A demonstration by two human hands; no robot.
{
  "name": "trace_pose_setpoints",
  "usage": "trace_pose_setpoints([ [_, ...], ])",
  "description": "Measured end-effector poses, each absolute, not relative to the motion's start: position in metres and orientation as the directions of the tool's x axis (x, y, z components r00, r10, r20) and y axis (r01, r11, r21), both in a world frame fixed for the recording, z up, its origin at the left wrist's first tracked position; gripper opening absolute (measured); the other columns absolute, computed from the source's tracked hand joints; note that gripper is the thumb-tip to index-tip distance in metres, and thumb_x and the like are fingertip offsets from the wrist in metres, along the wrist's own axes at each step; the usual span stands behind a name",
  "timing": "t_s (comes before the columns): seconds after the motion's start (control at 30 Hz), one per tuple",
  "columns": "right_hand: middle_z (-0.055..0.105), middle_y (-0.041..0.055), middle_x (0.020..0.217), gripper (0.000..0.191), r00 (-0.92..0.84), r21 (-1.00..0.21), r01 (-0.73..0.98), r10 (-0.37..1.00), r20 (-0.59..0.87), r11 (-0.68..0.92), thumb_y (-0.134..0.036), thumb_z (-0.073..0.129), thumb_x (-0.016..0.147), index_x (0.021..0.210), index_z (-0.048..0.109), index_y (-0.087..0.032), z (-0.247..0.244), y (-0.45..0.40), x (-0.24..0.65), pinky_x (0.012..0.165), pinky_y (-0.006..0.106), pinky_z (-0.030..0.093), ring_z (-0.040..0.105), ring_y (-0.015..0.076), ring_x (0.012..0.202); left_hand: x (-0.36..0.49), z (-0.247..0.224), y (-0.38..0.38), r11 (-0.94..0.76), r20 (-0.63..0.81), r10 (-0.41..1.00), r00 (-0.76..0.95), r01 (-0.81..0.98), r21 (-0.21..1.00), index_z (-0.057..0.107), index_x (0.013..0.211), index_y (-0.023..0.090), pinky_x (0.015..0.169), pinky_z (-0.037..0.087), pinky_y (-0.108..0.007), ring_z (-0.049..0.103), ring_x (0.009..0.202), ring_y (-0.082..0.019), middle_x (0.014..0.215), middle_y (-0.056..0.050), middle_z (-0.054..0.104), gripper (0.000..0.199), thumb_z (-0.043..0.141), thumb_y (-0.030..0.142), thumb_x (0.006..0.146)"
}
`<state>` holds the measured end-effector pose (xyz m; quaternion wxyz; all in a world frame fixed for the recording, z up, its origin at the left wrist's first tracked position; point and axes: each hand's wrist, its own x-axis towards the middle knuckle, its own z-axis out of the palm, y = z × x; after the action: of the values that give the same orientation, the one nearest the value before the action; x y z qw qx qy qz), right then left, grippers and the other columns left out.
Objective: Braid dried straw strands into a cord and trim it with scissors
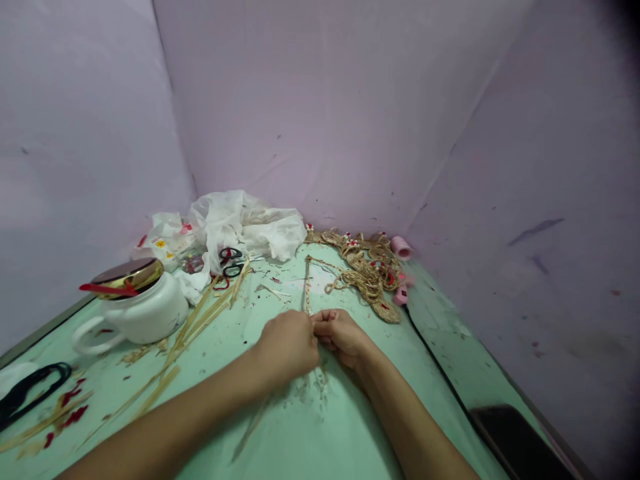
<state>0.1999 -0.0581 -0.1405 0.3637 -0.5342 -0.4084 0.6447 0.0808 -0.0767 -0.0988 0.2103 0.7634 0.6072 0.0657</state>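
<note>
My left hand point(291, 343) and my right hand point(343, 335) meet at the middle of the table, both with curled fingers. Between them they grip the near end of a thin braided straw cord point(307, 290). The cord runs straight away from me to a bend, then toward a heap of braided straw point(367, 283) at the back right. Loose straw strands point(253, 427) trail out below my left hand. The exact fingertip contact is partly hidden by the fingers.
On the left are a white mug point(147, 313) with a gold-rimmed lid point(127, 277), long flat straw strips point(200, 320) and black-handled scissors point(231, 261). A white plastic bag point(245, 223) lies against the wall. A pink device point(401, 293) with a black cable and a phone point(517, 440) are at right.
</note>
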Motion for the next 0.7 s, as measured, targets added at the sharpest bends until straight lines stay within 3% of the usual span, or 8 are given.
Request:
trace_pose_setpoints([
  [0.1,0.042,-0.0063,0.037,0.007,-0.228,-0.897,-0.076,0.883,-0.410,-0.436,-0.015,0.058,0.051,0.056,0.053,-0.011,-0.137,-0.058,0.204,0.037,0.019,0.008,0.022,0.0013,0.032,0.067,-0.097,-0.053,-0.040,-0.136,0.979,0.153,0.795,0.606,0.058,0.056,0.011,0.046,0.031,-0.020,0.047,0.047,-0.010,0.045,-0.002,0.050,0.017,0.048,0.023,0.062],
  [0.2,0.048,-0.0040,0.041,0.010,-0.281,-0.896,-0.086,0.873,-0.398,-0.436,-0.017,0.061,0.052,0.058,0.055,-0.010,-0.135,-0.058,0.206,0.036,0.019,0.010,0.024,0.0011,0.033,0.062,-0.101,-0.041,0.230,-0.410,0.886,0.217,0.562,0.794,0.058,0.060,0.012,0.036,0.023,-0.019,0.035,0.033,-0.006,0.037,0.003,0.043,0.016,0.049,0.024,0.061],
  [0.27,0.050,-0.0032,0.043,0.013,-0.282,-0.899,-0.087,0.876,-0.390,-0.429,-0.017,0.062,0.051,0.059,0.055,-0.011,-0.136,-0.058,0.207,0.037,0.018,0.012,0.027,0.0015,0.034,0.064,-0.106,-0.041,0.353,-0.517,0.790,0.330,0.445,0.823,0.056,0.056,0.011,0.032,0.019,-0.018,0.031,0.029,-0.005,0.036,0.003,0.043,0.016,0.051,0.026,0.060],
  [0.37,0.051,-0.0033,0.044,0.013,-0.258,-0.917,-0.039,0.890,-0.375,-0.398,-0.017,0.063,0.052,0.061,0.055,-0.011,-0.139,-0.057,0.206,0.038,0.017,0.016,0.031,0.0023,0.036,0.066,-0.111,-0.043,0.396,-0.547,0.758,0.355,0.416,0.819,0.051,0.048,0.011,0.029,0.018,-0.017,0.030,0.028,-0.004,0.035,0.003,0.043,0.015,0.054,0.024,0.057],
  [0.53,0.055,-0.0004,0.051,0.003,-0.209,-0.941,0.297,0.950,-0.233,-0.165,-0.014,0.056,0.056,0.058,0.055,-0.012,-0.146,-0.055,0.203,0.042,0.018,0.025,0.038,0.0049,0.043,0.065,-0.118,-0.041,0.378,-0.568,0.787,0.243,0.537,0.754,0.049,0.043,0.013,0.029,0.017,-0.018,0.028,0.025,-0.005,0.029,0.004,0.036,0.009,0.049,0.016,0.052],
  [0.7,0.061,0.0036,0.058,0.010,-0.109,-0.664,0.744,0.994,-0.005,0.079,-0.014,0.051,0.059,0.060,0.061,-0.014,-0.138,-0.064,0.200,0.047,0.020,0.028,0.047,0.0101,0.053,0.076,-0.126,-0.047,0.379,-0.491,0.864,0.112,0.497,0.781,0.037,0.038,0.017,0.028,0.012,-0.020,0.023,0.023,-0.006,0.025,0.006,0.027,0.016,0.048,0.014,0.049],
])
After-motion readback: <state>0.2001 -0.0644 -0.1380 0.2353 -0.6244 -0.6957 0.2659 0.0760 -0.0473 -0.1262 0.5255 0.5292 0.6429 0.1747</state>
